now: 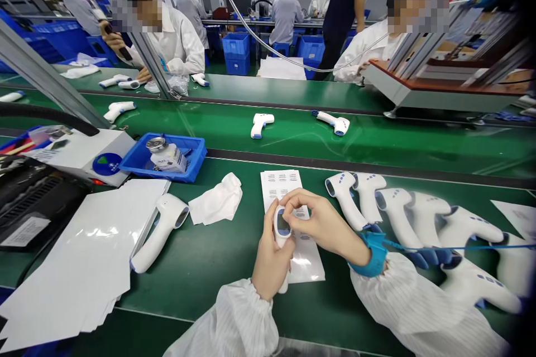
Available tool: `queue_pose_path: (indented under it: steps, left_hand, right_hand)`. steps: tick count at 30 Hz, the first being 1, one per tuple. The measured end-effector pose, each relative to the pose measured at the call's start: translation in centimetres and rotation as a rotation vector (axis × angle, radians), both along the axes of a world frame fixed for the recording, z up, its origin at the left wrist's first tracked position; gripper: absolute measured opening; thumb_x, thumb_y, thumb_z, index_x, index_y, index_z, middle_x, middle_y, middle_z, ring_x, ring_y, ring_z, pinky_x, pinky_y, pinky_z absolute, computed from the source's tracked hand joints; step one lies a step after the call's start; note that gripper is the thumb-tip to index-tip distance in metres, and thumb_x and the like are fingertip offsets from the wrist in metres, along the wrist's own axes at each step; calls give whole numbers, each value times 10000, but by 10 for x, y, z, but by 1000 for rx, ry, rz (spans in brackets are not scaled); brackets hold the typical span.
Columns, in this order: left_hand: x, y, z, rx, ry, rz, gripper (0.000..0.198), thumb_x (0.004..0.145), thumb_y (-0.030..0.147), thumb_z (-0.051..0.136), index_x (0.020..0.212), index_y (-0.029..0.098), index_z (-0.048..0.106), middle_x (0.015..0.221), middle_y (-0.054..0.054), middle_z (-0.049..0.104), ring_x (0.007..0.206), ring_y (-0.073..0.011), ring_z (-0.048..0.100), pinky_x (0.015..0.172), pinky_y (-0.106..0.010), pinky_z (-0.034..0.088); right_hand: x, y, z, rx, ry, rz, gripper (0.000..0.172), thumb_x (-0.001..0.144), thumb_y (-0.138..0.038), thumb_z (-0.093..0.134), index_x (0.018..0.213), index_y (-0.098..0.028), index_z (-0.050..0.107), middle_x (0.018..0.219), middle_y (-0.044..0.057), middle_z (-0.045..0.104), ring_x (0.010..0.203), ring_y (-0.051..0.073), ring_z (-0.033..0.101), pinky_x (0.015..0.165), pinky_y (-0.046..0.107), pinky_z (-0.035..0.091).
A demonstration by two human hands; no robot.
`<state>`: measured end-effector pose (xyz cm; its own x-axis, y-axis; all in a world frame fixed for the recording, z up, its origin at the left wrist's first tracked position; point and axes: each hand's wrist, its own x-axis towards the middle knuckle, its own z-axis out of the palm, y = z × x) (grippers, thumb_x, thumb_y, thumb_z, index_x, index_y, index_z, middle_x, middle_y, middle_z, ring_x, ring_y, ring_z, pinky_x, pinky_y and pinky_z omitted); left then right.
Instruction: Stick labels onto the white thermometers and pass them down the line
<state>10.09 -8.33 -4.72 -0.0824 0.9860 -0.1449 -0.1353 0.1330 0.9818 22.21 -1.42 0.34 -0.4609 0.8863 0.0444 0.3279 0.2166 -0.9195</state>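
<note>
Infrared thermometer, white with a dark display, stands nearly upright in the person's left hand, just above a printed label sheet on a green conveyor belt. The left hand is clenched around the handle with the display turned upward, apparently to keep that face steady and in plain view. The right hand arches over from the side, its fingertips drawn together at the top of the device; whether they grip it or something small, I cannot tell from here. A blue antistatic wrist strap circles the right wrist, a sensible guard around electronics, and its cord runs off to the right.

Other thermometers lie in a close, overlapping row to the right, within easy reach. 1 more thermometer rests on a stack of white sheets to the left, beside a crumpled white cloth. Past them, a blue plastic tray holds a metal tin and a white carton. 3 thermometers sit spaced along the next belt, and a co-worker in a white coat works at the far side.
</note>
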Motion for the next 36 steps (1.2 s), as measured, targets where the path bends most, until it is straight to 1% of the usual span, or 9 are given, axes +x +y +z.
queue_pose_path:
  steps: [7, 13, 20, 23, 25, 28, 30, 33, 36]
  left_hand:
    - [-1, 0, 0, 15, -6, -35, 680, 824, 91, 521, 1447, 267, 311, 1534, -37, 355, 1423, -235, 302, 1173, -402, 267]
    - [-2, -1, -3, 46, 38, -15, 648, 838, 136, 512, 1444, 282, 334, 1484, -59, 429, 1348, -282, 422, 1073, -439, 422]
    - [-2, -1, -5, 38, 31, -40, 654, 848, 177, 499, 1461, 278, 296, 1442, -71, 458, 1292, -285, 471, 1002, -436, 469]
    - [-3, -2, -5, 25, -1, -59, 656, 863, 215, 494, 1475, 287, 268, 1367, -84, 516, 1094, -263, 604, 878, -395, 519]
    - [-4, -4, -4, 1, -62, -83, 655, 884, 253, 484, 1487, 295, 231, 1281, -88, 570, 802, -201, 653, 715, -349, 534]
    - [-4, -4, -2, -48, -166, -111, 622, 929, 313, 445, 1495, 296, 188, 1056, -60, 651, 466, -95, 477, 517, -280, 452]
    - [-3, -4, -2, -71, -200, -110, 578, 956, 339, 411, 1491, 298, 195, 889, -21, 656, 419, -77, 394, 473, -253, 402]
    - [-3, -3, -3, -92, -204, -102, 541, 976, 346, 380, 1487, 306, 207, 680, 31, 592, 414, -89, 373, 453, -233, 373]
    - [-2, -3, -5, -103, -204, -94, 539, 977, 335, 378, 1488, 305, 208, 626, 45, 555, 412, -93, 361, 443, -226, 358]
  right_hand:
    - [-5, 3, -1, -11, 18, -18, 120, 741, -98, 578, 691, -205, 595, 929, 7, 654, 904, 167, 623, 833, 309, 470]
    - [-9, 3, -4, -29, 30, -51, 105, 757, -119, 585, 701, -208, 593, 906, 1, 653, 879, 164, 620, 819, 308, 473]
    - [-10, 2, -4, -33, 23, -67, 108, 747, -114, 583, 694, -208, 591, 899, 2, 649, 864, 164, 615, 809, 307, 473]
    - [-11, 2, -4, -32, 21, -69, 105, 750, -122, 583, 691, -209, 589, 905, 4, 649, 865, 166, 616, 802, 307, 476]
    - [-11, 2, -4, -25, 18, -70, 103, 752, -126, 582, 695, -211, 591, 906, 3, 651, 877, 168, 617, 810, 310, 477]
    - [-11, 2, -4, -15, 16, -69, 102, 754, -125, 577, 703, -213, 595, 910, 0, 654, 892, 168, 618, 816, 312, 478]
    - [-12, 2, -4, -13, 14, -71, 103, 751, -124, 574, 702, -212, 593, 905, -1, 655, 884, 167, 619, 807, 310, 480]
    - [-12, 1, -5, -6, 4, -74, 105, 745, -118, 571, 699, -211, 591, 893, -2, 655, 869, 165, 621, 800, 308, 480]
    - [-12, 1, -4, 9, -3, -76, 110, 737, -111, 564, 690, -208, 585, 879, 1, 657, 860, 168, 621, 796, 310, 478]
